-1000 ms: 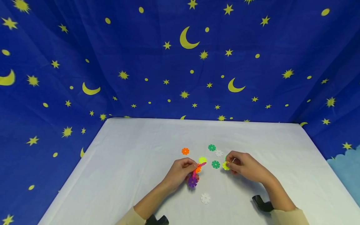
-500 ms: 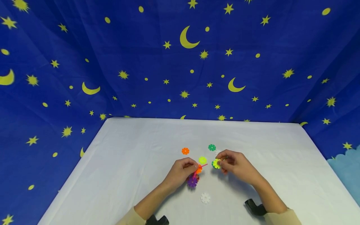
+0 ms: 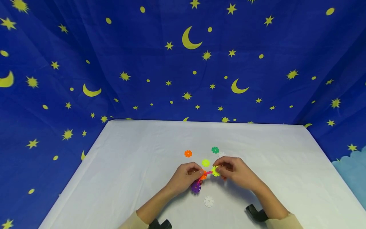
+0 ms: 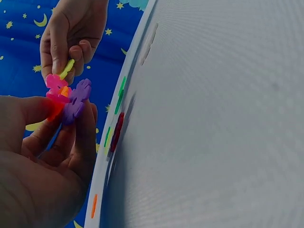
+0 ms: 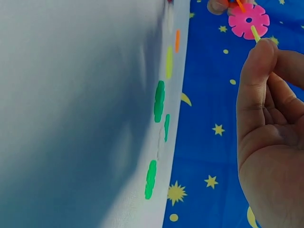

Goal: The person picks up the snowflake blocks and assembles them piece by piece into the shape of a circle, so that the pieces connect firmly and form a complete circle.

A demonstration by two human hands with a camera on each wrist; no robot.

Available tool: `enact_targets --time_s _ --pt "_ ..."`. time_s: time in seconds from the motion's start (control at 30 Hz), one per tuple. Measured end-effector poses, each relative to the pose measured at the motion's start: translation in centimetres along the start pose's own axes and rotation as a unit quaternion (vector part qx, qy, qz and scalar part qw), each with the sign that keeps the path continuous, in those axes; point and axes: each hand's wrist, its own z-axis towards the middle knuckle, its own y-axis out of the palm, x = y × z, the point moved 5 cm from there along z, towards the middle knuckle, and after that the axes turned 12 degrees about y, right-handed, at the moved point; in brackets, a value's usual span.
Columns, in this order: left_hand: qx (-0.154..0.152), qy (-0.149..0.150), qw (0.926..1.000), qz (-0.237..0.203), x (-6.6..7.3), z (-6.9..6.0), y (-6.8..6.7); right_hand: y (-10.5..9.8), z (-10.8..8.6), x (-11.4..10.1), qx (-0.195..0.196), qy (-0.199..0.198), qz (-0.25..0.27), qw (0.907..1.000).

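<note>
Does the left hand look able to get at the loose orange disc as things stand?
Probably not yet: the way to the orange disc looks open, with nothing visible between, but the left hand holds the linked discs, which would likely need setting down first.

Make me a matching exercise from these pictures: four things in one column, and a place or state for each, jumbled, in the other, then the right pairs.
Column one:
1. left hand
2. right hand
3. purple disc
4. loose orange disc

Column two:
A. lies on the white table
B. pinches a yellow disc
C. is part of the linked discs
D. holds the linked discs

Right pairs: 1-D, 2-B, 3-C, 4-A
</note>
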Motion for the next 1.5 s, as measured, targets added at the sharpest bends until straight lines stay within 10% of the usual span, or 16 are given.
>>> enact_targets --time_s 0.77,1.1,1.5 --pt "0.057 0.001 0.9972 -0.049 0.1 -0.3 0.1 1.1 -0.2 -1.4 0.051 -0.041 -0.034 0.9973" --pt "0.025 0.007 0.9973 -0.069 3.7 -0.4 0.1 0.7 -0.1 -1.0 0.069 -0.05 -0.04 0.9955" --pt "-0.019 -0.016 0.9964 -0.08 0.5 -0.3 0.9 1.0 0.6 -0.2 0.088 -0.025 -0.055 0.9943"
